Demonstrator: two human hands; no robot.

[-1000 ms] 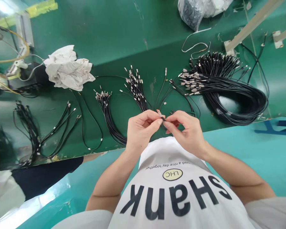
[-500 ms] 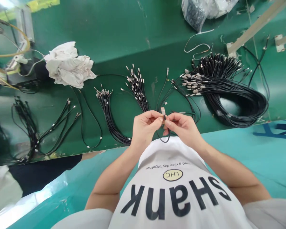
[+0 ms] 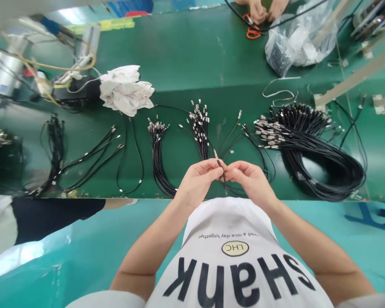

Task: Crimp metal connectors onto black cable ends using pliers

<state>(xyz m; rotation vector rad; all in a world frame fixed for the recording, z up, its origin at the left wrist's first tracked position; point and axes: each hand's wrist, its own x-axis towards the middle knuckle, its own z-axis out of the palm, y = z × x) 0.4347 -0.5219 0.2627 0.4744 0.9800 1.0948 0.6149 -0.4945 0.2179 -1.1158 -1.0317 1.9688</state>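
Observation:
Both my hands meet in front of my shirt, at the near edge of the green table (image 3: pixel 179 51). My left hand (image 3: pixel 199 177) pinches a black cable (image 3: pixel 220 163) near its end, where a small metal connector points up and away. Close against it, my right hand (image 3: pixel 247 175) has thumb and fingers pressed together on the same cable, just below the connector. My fingertips partly hide the cable. Just beyond my hands lies a bundle of black cables (image 3: pixel 202 130) with silver connector ends, and a curved bundle (image 3: pixel 157 149) lies to its left.
A large looped cable bundle (image 3: pixel 327 171) lies at the right. White cloth (image 3: pixel 125 90) sits at the back left. Across the table, another person's hands (image 3: pixel 265 10) are near orange-handled scissors (image 3: pixel 253 32) and a clear plastic bag (image 3: pixel 301 42). Metal posts (image 3: pixel 346 81) rise at the right.
The view has tilted up, bringing another person's hands and scissors into sight. The connector in my fingers has turned, now showing a narrow side. Both hands still grip the cable.

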